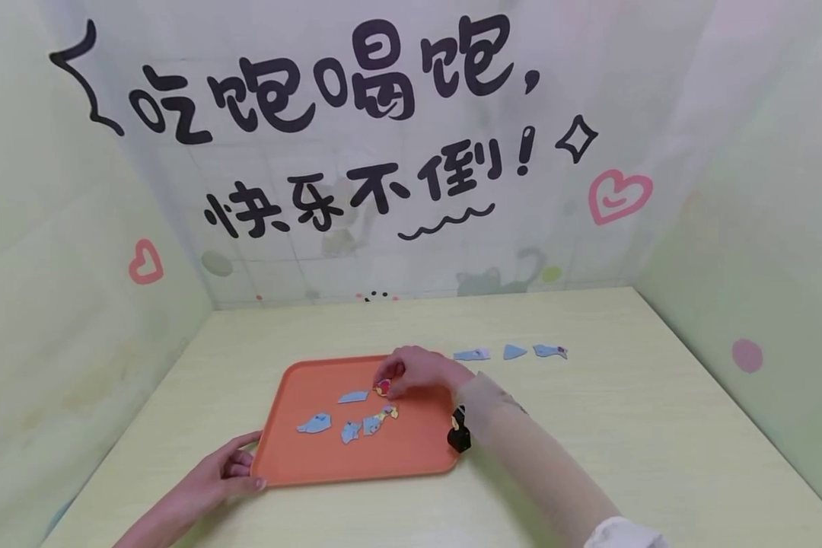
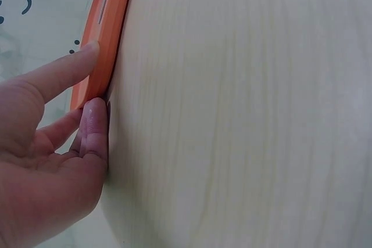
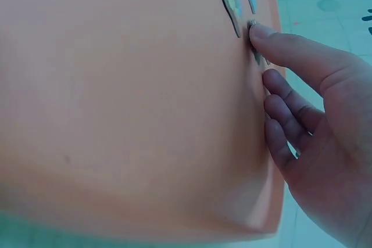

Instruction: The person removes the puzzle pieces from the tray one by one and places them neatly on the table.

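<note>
An orange tray (image 1: pixel 411 453) lies on the table. At its near-left corner my left hand (image 1: pixel 222 468) grips the rim, and the left wrist view shows the thumb on top of the rim with fingers at its underside. Over the far part of the tray, my right hand (image 1: pixel 418 368) pinches a small red and yellow puzzle piece (image 1: pixel 383 388) between thumb and fingers. Around it on the tray are light blue puzzle pieces: a strip (image 1: pixel 353 396), a larger piece (image 1: pixel 314 423), a small one (image 1: pixel 350 432) and one with a yellow end (image 1: pixel 372 424).
Behind the tray to the right, three blue pieces lie in a row on the wooden table (image 1: pixel 623 426): a strip (image 1: pixel 471 355), a triangle (image 1: pixel 514 352) and a curved piece (image 1: pixel 550 351). Printed cloth walls (image 1: pixel 411 259) enclose the back and sides.
</note>
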### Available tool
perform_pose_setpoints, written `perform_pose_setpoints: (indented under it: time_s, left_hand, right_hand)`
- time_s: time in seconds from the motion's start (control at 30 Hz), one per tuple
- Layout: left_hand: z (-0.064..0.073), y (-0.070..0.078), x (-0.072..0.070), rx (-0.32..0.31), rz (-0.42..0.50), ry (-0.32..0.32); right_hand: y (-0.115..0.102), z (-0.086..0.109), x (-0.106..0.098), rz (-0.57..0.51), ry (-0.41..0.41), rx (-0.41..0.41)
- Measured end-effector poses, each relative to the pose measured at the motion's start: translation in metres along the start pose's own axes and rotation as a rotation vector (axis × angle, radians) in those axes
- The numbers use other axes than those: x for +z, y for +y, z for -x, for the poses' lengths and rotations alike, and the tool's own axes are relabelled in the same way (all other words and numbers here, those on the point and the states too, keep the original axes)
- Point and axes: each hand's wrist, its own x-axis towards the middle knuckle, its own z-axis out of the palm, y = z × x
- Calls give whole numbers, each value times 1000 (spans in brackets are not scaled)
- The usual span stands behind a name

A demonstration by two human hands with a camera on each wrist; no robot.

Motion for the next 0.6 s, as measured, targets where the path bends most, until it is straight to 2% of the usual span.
perform_pose_setpoints:
  time_s: [0.27,0.4,0.6]
  left_hand:
    - [0,1,-1,-25,-1,-8]
    - [-1,1,0,-28,-5,-2]
    - [-1,2,0,-37,-7,8]
  right_hand:
    - [1,10,-16,-13,84,55]
    - [6,22,-31,-16,139,52]
    - [19,43,-58,46,236,33]
